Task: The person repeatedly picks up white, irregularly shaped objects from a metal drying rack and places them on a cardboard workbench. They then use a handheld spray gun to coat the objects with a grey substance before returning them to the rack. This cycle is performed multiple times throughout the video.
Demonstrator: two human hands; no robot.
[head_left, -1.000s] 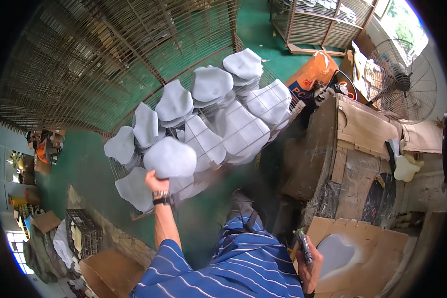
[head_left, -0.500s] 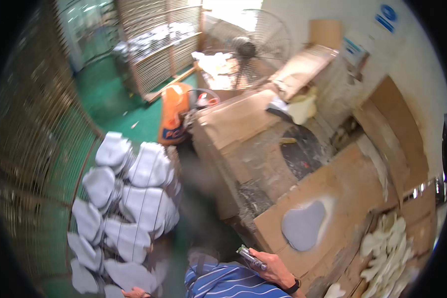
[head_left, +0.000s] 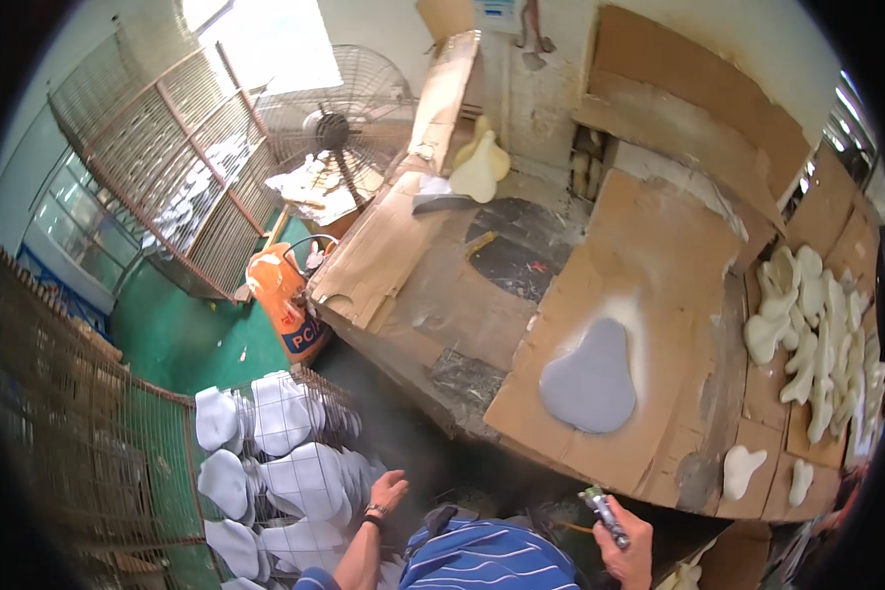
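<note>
My right hand (head_left: 627, 543) grips a metal spray gun (head_left: 601, 509) just off the near edge of the cardboard-covered bench. On that bench lies a grey, pear-shaped flat piece (head_left: 592, 383), with a pale powdery patch along its upper right edge. My left hand (head_left: 388, 491), a watch on its wrist, is empty with its fingers loosely stretched out. It is beside the stacked pale grey pieces (head_left: 310, 479) in the wire rack at the left, to the right of them.
Cream shaped pieces (head_left: 816, 315) lie heaped at the right, with two more near the front edge. A standing fan (head_left: 326, 130) and an orange sack (head_left: 283, 300) are beyond the bench's left end. Wire racks (head_left: 157, 482) stand at the left on the green floor.
My view has turned to the right. My left hand has come up from the lower edge by the stacked grey pieces. The spray gun is still in my right hand, now farther right.
</note>
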